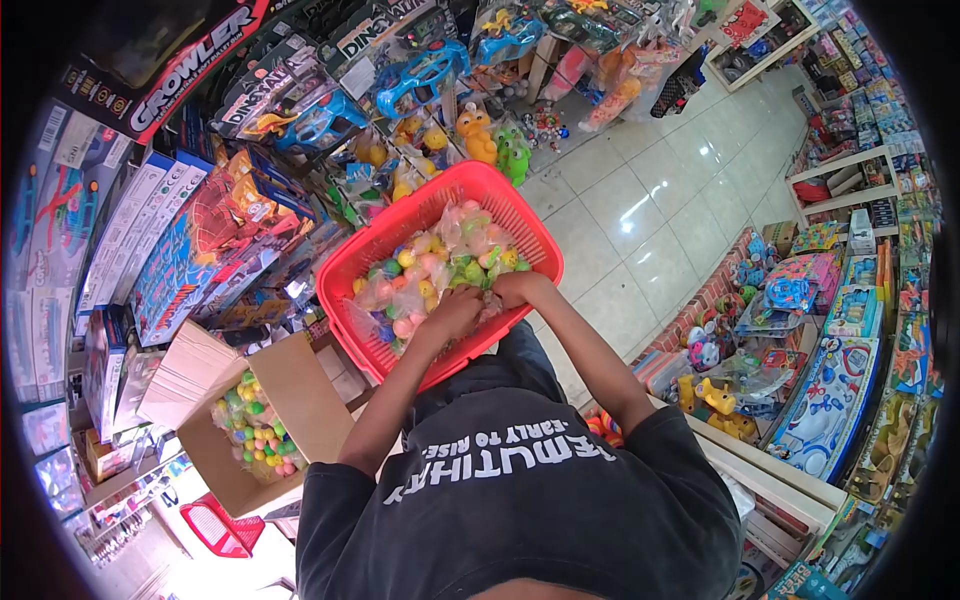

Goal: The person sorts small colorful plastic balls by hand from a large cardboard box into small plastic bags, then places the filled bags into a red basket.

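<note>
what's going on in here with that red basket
A person in a toy shop has both hands in a red basket full of clear bags of coloured balls. The left hand and right hand rest on the bags at the basket's near edge. An open cardboard box with more such bags stands beside it, near the toy shelves.

Your fingertips: buried among bagged toys in the red basket (372,243). Basket's near rim: hidden behind your forearms. Shelf labels beyond the basket: unreadably small.

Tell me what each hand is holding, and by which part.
Both the left hand and right hand are buried among clear toy-ball packets in the red basket; the exact hold cannot be told.
</note>
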`<state>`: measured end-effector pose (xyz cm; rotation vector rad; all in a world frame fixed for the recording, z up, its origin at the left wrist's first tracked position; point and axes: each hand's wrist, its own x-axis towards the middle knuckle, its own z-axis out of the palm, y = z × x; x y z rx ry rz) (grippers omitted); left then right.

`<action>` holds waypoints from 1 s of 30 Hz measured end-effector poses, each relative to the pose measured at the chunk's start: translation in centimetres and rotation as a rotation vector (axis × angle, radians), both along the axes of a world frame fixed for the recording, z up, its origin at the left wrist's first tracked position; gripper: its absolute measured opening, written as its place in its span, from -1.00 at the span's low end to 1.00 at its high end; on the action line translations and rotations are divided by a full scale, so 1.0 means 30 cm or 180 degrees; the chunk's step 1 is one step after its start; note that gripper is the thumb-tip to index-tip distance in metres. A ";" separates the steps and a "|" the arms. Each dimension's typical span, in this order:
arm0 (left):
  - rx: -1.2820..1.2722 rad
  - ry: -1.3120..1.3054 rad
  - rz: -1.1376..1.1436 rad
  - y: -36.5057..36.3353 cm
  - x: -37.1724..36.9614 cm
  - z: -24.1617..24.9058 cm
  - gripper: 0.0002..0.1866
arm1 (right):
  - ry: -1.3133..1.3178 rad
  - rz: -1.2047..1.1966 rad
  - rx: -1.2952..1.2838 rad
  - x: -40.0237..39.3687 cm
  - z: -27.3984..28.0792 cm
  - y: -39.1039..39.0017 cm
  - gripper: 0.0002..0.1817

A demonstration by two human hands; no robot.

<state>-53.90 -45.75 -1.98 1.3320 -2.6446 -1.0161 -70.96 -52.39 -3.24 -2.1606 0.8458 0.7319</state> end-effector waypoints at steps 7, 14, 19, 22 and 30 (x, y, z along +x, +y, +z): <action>0.0126 -0.0048 -0.0093 0.012 0.009 0.020 -0.73 | -0.0037 -0.0333 -0.0135 0.008 0.005 0.052 -0.67; 0.0231 -0.0173 -0.0027 0.039 0.012 0.031 -0.64 | 0.0042 -0.0742 -0.0264 0.020 0.014 0.057 -0.67; -0.0684 0.0291 0.0624 0.114 0.019 0.076 -0.54 | -0.1488 -0.1760 -0.0852 -0.007 0.234 0.218 -0.62; -0.0569 0.1129 0.0734 0.152 0.025 0.194 -0.52 | -0.2355 -0.2157 -0.1172 -0.012 0.292 0.337 -0.63; 0.0621 0.2525 0.1449 0.341 -0.024 0.266 -0.77 | -0.3452 -0.4119 -0.1304 -0.091 0.185 0.615 -0.83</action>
